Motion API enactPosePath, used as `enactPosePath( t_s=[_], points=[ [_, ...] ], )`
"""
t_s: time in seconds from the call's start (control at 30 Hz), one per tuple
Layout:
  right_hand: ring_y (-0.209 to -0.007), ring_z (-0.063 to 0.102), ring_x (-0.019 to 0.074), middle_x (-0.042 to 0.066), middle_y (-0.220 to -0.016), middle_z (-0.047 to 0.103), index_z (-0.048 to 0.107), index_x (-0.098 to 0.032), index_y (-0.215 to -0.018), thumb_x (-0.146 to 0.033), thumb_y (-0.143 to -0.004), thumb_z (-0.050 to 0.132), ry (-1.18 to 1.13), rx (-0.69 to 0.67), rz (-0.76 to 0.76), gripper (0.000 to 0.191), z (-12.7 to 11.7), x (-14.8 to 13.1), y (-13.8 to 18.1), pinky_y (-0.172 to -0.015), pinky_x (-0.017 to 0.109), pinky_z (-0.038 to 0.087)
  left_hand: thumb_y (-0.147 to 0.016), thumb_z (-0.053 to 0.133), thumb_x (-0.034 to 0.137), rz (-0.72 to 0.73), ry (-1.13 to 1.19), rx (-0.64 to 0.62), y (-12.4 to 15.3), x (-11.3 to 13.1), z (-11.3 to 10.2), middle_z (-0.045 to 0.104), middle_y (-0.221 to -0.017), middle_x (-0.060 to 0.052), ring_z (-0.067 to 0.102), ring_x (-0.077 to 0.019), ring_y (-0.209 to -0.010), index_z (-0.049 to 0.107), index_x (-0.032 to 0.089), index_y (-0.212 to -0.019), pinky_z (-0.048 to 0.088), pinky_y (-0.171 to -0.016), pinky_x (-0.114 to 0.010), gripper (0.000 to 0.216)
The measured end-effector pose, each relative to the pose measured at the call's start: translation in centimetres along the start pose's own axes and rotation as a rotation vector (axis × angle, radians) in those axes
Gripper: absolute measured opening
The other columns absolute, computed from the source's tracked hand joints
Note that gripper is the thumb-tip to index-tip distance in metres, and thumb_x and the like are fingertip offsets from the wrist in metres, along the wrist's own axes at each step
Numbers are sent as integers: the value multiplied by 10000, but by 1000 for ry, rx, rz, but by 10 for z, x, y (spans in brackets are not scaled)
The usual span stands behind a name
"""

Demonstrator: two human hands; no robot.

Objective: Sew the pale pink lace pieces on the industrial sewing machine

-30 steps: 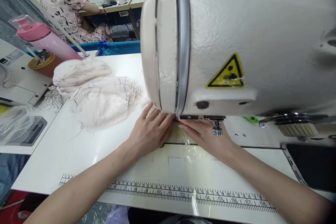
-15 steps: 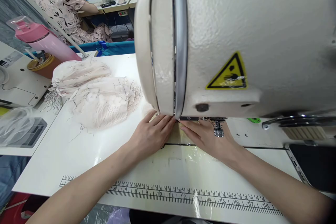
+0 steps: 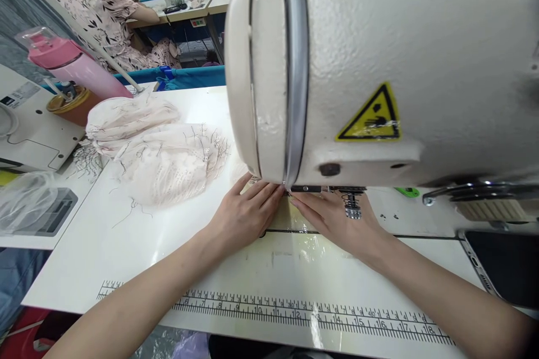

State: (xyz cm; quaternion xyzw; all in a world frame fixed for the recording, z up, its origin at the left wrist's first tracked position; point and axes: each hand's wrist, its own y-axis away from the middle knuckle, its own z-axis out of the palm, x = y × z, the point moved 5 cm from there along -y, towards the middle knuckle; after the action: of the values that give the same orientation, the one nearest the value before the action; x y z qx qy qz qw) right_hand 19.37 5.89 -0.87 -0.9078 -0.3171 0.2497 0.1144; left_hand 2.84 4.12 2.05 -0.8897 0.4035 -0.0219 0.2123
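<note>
My left hand (image 3: 244, 214) lies flat on the white table (image 3: 126, 247), fingers stretched toward the base of the cream sewing machine head (image 3: 379, 67). My right hand (image 3: 337, 216) lies flat beside it, fingers pointing left under the machine, close to the presser foot (image 3: 351, 205). Both hands press a small pale piece of fabric (image 3: 288, 214) against the bed; the machine head hides the fingertips and the needle.
A heap of pale lace fabric (image 3: 155, 146) lies on the table at the left. A pink bottle (image 3: 71, 64) and a brown cup stand behind it. A ruler scale (image 3: 295, 314) runs along the front edge. A phone (image 3: 501, 263) lies at right. Another person sits at the back left.
Hands stay in nearly the same place under the machine; only the view has shifted slightly.
</note>
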Motion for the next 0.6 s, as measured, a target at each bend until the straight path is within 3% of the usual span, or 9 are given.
enactPosePath(
  t_s=[0.33,0.6],
  points=[
    [-887,709,250,32,-912,765,666,-340,-1185,-348,-966,493,31,-3,33,278,-1,3,0,-773,416,584,-978,482,177,-23,12,13,-1,-1,0,719,-1179,-77,666,-209,-1123,642,144,-1235,463,-1074,-430,305],
    [-901,712,262,37,-1006,760,682,-356,-1178,-345,-965,502,12,11,56,279,-3,2,-2,-827,459,574,-987,474,186,-29,-18,27,-2,-1,-2,728,-1152,-77,679,-202,-1088,651,118,-1187,458,-1076,-422,275]
  ],
)
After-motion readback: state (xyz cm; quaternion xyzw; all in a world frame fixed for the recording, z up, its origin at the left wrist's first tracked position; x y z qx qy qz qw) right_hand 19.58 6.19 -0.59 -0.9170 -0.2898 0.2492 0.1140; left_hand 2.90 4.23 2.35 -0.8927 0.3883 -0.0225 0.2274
